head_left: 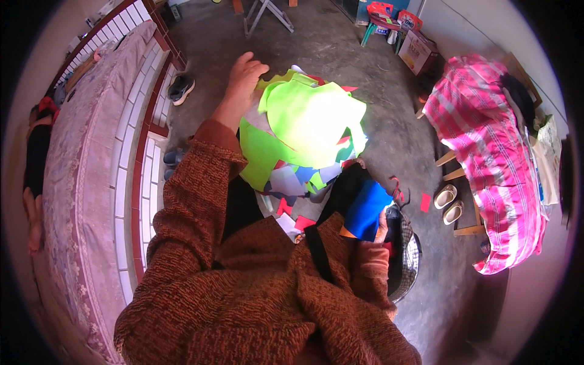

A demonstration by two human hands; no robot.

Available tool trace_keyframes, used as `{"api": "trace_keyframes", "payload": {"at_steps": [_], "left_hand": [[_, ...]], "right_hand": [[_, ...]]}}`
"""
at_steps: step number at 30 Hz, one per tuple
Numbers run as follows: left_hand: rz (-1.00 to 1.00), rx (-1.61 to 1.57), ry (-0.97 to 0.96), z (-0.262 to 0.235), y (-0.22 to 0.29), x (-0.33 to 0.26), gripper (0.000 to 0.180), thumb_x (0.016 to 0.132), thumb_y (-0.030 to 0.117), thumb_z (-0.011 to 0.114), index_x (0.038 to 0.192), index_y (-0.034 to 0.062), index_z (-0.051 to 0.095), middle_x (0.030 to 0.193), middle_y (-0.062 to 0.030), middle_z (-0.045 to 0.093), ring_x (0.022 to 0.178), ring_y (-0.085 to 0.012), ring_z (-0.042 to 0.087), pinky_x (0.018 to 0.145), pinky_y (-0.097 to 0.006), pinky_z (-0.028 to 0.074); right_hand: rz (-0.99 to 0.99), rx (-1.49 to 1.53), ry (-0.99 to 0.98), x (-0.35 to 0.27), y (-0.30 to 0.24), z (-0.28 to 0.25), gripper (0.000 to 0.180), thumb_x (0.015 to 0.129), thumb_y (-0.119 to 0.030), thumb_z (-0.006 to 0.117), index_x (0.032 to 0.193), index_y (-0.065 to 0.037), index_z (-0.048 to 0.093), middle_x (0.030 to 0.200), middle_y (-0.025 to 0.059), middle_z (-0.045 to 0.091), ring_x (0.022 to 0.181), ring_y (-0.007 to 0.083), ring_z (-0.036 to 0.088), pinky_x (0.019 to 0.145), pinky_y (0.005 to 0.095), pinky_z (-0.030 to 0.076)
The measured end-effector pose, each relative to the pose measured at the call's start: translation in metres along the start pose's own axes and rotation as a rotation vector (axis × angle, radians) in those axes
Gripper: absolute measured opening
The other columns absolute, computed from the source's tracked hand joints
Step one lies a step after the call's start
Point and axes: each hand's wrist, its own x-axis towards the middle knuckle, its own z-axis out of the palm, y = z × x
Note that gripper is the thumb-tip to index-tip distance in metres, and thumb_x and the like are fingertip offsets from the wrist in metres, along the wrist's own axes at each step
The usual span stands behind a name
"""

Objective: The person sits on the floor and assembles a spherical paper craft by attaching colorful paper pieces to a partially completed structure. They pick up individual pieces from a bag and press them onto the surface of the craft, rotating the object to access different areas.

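Note:
My left hand (244, 78) is raised at the far left edge of a heap of fabric scraps, its fingers partly spread and nothing visible in them. Beside it, a large neon green cloth piece (292, 109) covers the top of the heap, partly washed out by bright sunlight. Lower on the heap lie grey, white, red and blue scraps (286, 182). Close to my lap, my right hand (382, 229) grips a blue piece of cloth (368, 210) with an orange corner at its lower edge. Most of that hand's fingers are hidden behind the cloth.
Right of my lap stands a checked bag (413, 258) with dark contents. Red scraps (425, 202) lie on the floor. A pink checked quilt (474, 140) drapes over wooden furniture at right, near pale shoes (449, 204). A covered bed (91, 134) runs along the left.

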Motion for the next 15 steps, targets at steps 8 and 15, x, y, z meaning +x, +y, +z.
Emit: {"api": "trace_keyframes", "payload": {"at_steps": [8,15], "left_hand": [[0.453,0.754,-0.186,-0.002,-0.016,-0.022,0.044,0.079,0.023,0.069,0.118,0.0077,0.055,0.127,-0.0159,0.051,0.115,-0.026,0.052,0.095,-0.035,0.041],[0.542,0.888,-0.037,-0.025,-0.052,-0.015,0.029,0.083,0.021,0.063,0.11,0.0112,0.061,0.123,-0.0186,0.052,0.115,-0.0334,0.051,0.096,-0.037,0.041]], "right_hand": [[0.029,0.045,0.041,0.007,-0.002,-0.011,0.043,0.096,-0.03,0.045,0.128,-0.002,0.048,0.127,0.0141,0.054,0.115,0.0279,0.052,0.103,0.0434,0.037],[0.035,0.025,-0.027,0.006,-0.007,-0.008,0.041,0.095,-0.03,0.045,0.125,-0.002,0.05,0.126,0.0149,0.055,0.114,0.0296,0.053,0.102,0.0468,0.038]]}}
